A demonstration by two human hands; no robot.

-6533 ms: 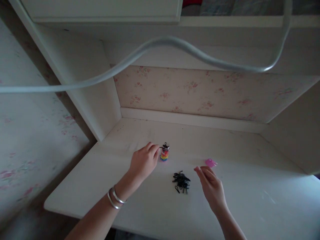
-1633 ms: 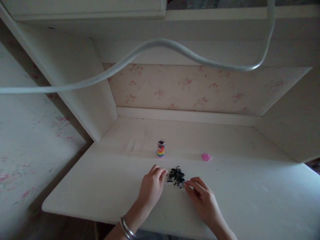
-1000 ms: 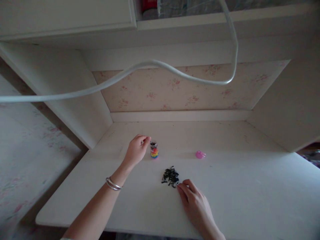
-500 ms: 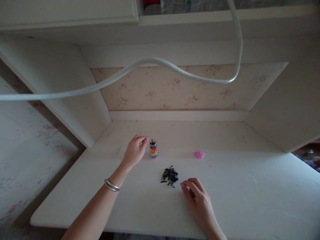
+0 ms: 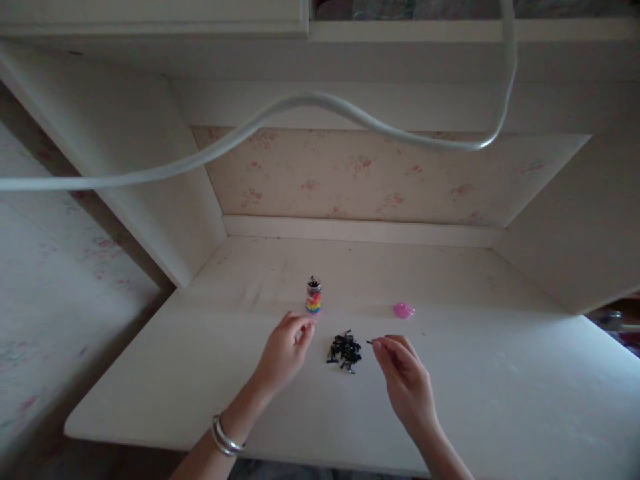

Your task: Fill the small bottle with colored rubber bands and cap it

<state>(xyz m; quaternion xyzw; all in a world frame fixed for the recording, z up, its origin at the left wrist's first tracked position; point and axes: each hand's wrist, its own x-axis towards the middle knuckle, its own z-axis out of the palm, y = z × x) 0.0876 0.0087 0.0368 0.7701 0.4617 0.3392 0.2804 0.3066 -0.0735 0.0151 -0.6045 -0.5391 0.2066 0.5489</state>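
Observation:
My right hand (image 5: 406, 377) pinches a small black hair tie (image 5: 370, 342) between thumb and forefinger, just right of a loose pile of black hair ties (image 5: 345, 351) on the table. My left hand (image 5: 287, 350) hovers left of the pile, thumb and forefinger closed together; whether something sits between them I cannot make out. Just beyond its fingertips stands a small clear jar (image 5: 314, 297), upright and without a lid. Coloured bands in layers fill the lower part, with black ones at the mouth, one poking out above the rim.
A pink lid-like piece (image 5: 404, 311) lies right of the jar on the white table (image 5: 500, 400). Across the upper view runs a white cable (image 5: 320, 100), in front of an overhead cabinet (image 5: 150, 20). Side panels and a flowered back wall (image 5: 360, 177) enclose the desk.
My left hand has come away from beside the jar's mouth, down towards the pile. My right hand has risen slightly, and the black hair tie now shows clearly at its fingertips.

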